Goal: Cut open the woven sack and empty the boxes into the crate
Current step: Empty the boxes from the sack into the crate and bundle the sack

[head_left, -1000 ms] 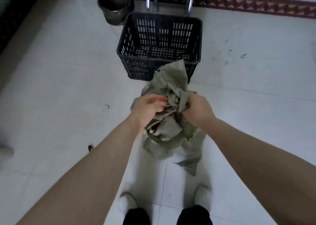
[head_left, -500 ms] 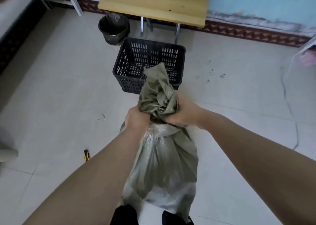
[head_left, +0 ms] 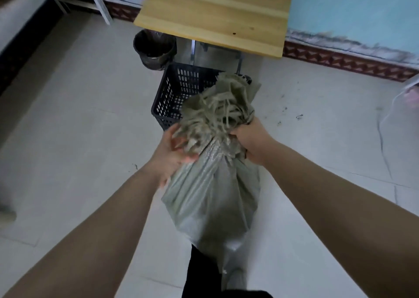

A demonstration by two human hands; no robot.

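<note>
Gripping the bunched neck of the grey-green woven plastic sack (head_left: pixel 213 191) – right hand (head_left: pixel 251 141) fisted tightly. Cupping the frayed top – left hand (head_left: pixel 172 152) half open, fingers loose. Hanging before the black slotted plastic crate (head_left: pixel 179 93).

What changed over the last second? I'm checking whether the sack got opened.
The sack was hoisted by its gathered neck. The left hand has loosened to an open palm; the right hand keeps gripping. Neck still bunched, crate unmoved.
</note>
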